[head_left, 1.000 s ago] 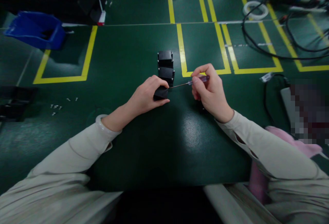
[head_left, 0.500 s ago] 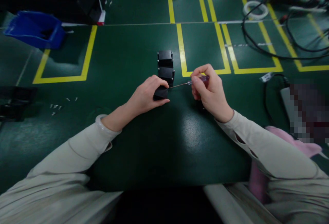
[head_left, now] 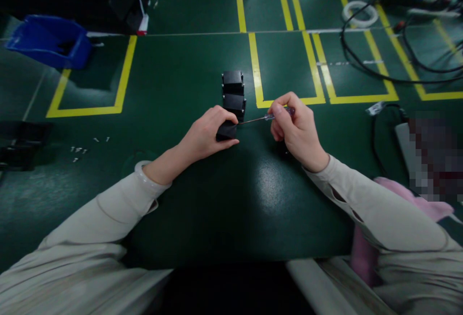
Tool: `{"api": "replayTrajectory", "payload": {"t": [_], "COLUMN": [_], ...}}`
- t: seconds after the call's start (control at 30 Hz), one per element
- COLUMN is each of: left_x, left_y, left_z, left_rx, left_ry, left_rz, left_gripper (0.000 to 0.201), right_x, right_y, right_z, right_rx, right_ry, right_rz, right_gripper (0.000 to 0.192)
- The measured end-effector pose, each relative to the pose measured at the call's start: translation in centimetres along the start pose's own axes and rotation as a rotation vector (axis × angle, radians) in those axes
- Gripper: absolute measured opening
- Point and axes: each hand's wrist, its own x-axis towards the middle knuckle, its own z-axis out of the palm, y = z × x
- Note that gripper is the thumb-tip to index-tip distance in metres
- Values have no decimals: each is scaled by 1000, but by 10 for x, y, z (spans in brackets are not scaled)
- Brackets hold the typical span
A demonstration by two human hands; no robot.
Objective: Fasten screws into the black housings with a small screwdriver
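Where hands work, black blocks [head_left: 233, 89] behind.

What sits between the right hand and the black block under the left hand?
Head view: only the screwdriver shaft bridges bare green mat from the right hand to the black block held by the left hand.

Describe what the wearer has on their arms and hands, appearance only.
Both hands are bare, with no gloves: left hand, right hand. Both arms are in long, loose, light beige sleeves: left sleeve, right sleeve. The left wrist carries a pale, translucent bangle just above the cuff. No rings or watch can be made out, and no markings or print show on the fabric.
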Motion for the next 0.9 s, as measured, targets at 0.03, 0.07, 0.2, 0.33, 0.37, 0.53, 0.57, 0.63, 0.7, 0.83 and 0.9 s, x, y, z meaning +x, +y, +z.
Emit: {"api": "replayTrajectory", "payload": {"t": [0.03,0.07,0.2,0.33,0.37,0.53,0.57,0.63,0.7,0.83,0.9], "left_x": [0,0,0,0,0,0,0,0,0,0,0], "left_y": [0,0,0,0,-1,0,0,0,0,-1,-1], "left_z": [0,0,0,0,0,0,0,0,0,1,1], "left_rx": [-1,-3,-5,0,0,0,1,0,0,0,-3], "left_ry": [-3,-5,4,13,15,3,-3,-10,-4,17,17], "left_rz": [-3,-4,9,23,23,1,-5,-11,-4,19,19], "left_gripper": [35,35,36,36,36,35,35,35,35,36,36], "right_x": [0,0,-1,0,0,0,0,0,0,0,0], "right_y": [0,0,0,-2,-2,-3,-3,-2,-1,-1,-1], "right_z": [0,0,1,0,0,1,1,1,0,0,0], "right_rx": [-3,-3,11,-8,-20,-20,-10,-3,-7,-18,-5], "right_ry": [0,4,30,19,14,27,31,29,15,8,16], "right_rz": [-2,-4,-9,3,7,-4,-9,-15,-14,-10,-13], "right_gripper": [28,27,24,25,26,24,24,24,24,25,22]}}
